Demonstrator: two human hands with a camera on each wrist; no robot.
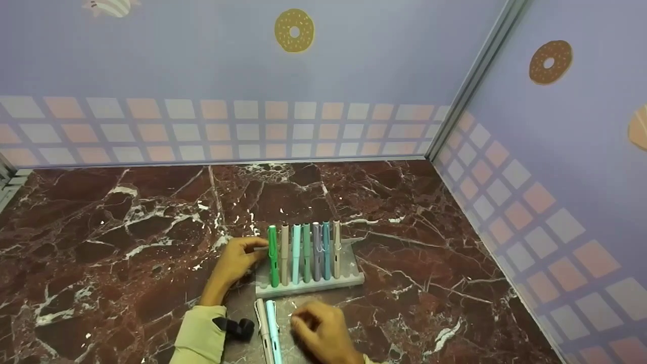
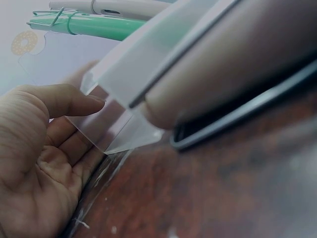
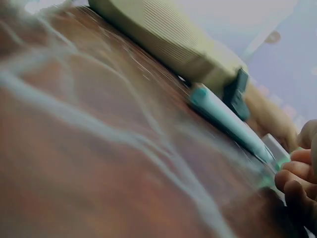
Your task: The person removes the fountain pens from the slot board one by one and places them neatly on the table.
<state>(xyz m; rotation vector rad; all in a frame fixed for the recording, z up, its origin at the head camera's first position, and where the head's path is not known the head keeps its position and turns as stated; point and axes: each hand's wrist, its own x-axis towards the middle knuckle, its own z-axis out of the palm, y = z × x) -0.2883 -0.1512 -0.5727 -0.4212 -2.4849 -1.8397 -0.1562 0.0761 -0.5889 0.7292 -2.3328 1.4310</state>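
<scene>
A clear acrylic pen stand (image 1: 313, 290) holds a row of several upright pens, with a bright green pen (image 1: 274, 258) at its left end. At the stand's left side is my left hand (image 1: 237, 260). In the left wrist view its thumb lies on one face of the clear panel (image 2: 116, 131), and fingers show behind it. In front of the stand, a light blue pen (image 1: 273, 328) and a beige pen (image 1: 264, 328) lie side by side on the table. Just right of them my right hand (image 1: 326, 328) rests with loosely curled fingers, holding nothing visible.
The dark red marble tabletop (image 1: 151, 242) runs back to a lilac wall (image 1: 202, 60) with pink and white squares. Another patterned wall (image 1: 581, 167) borders the right side. A black wrist camera mount (image 1: 237, 328) sticks out from the left sleeve, close to the lying pens.
</scene>
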